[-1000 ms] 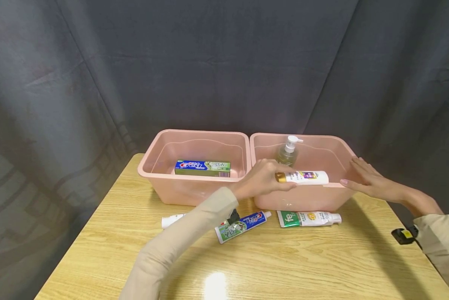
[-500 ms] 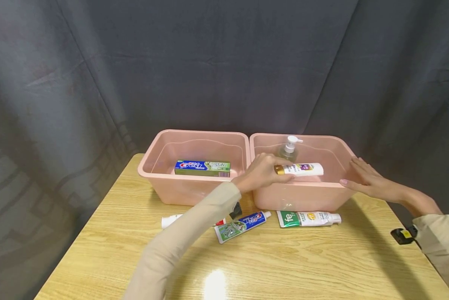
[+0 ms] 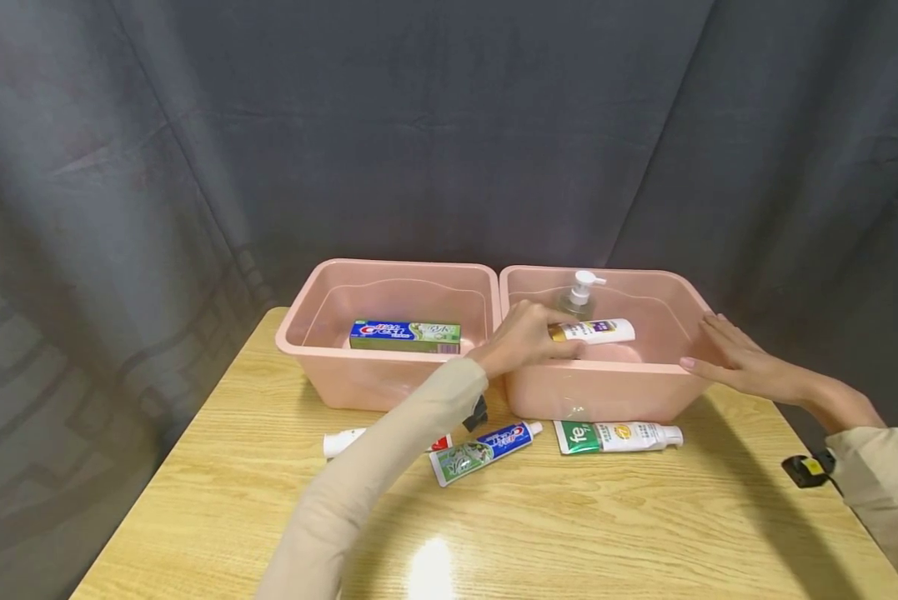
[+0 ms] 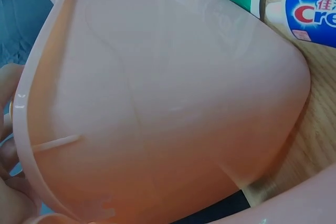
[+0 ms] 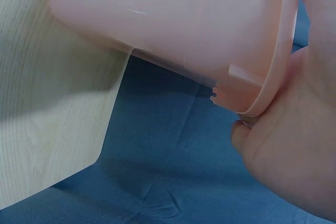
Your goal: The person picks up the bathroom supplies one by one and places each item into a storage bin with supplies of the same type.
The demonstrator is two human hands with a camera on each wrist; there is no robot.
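Note:
In the head view my left hand [image 3: 525, 340] reaches over the front rim of the right pink bin [image 3: 591, 393]. It grips a white bottle [image 3: 604, 331] by its gold-capped end, and the bottle lies sideways inside the bin opening. Just behind it stands a clear pump bottle [image 3: 582, 293] with a white pump head. My right hand [image 3: 752, 367] rests on the bin's right rim, fingers extended and thumb at the front corner. The left wrist view shows mostly the bin's outer wall [image 4: 157, 77], with the fingers partly hidden behind the rim.
A left pink bin [image 3: 388, 379] stands beside the right one and contains a toothpaste box [image 3: 405, 337]. On the wooden table [image 3: 569, 525] lie a green-white tube [image 3: 619, 437], a blue-green toothpaste tube [image 3: 484, 453] and a white tube [image 3: 341, 441] partly behind my left sleeve.
My left hand has carried the white bottle from above the front rim back and down into the right bin. The right hand has stayed on the rim.

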